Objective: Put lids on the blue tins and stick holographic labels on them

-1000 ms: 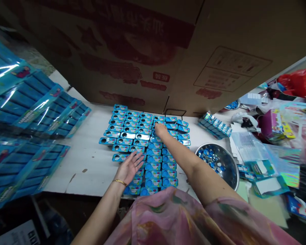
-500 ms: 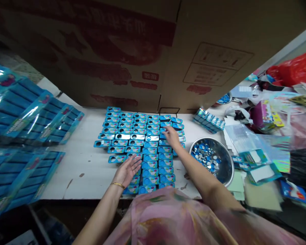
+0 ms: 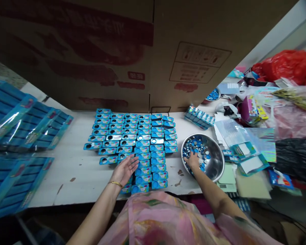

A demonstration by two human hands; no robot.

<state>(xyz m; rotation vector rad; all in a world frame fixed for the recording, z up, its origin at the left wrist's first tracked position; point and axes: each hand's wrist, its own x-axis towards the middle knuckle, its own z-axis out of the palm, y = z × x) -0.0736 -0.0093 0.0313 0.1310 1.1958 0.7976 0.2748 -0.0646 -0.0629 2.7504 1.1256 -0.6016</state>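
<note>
My right hand [image 3: 193, 160] is inside a round metal bowl [image 3: 217, 166], its thumb and fingers apart among small round blue and silver discs [image 3: 203, 157]. Its fingertips are partly lost among the discs. Palm up, my left hand [image 3: 124, 169] hovers over the lower left of rows of small blue boxes [image 3: 142, 149]; its fingers are stretched out and no object shows in it. Boxes in the left columns have dark round holes at one end, while those in the right columns show blue circles there.
A large cardboard box [image 3: 158, 92] rises behind the rows. Packs of blue boxes [image 3: 17, 122] are stacked at the left. One wrapped pack [image 3: 200, 117] lies beyond the bowl. Papers, plastic bags and a red bag [image 3: 285, 68] crowd the right side.
My right hand has moved from the upper right of the box rows down and right into the bowl. My left hand stays palm up near the same boxes. The view has shifted slightly right.
</note>
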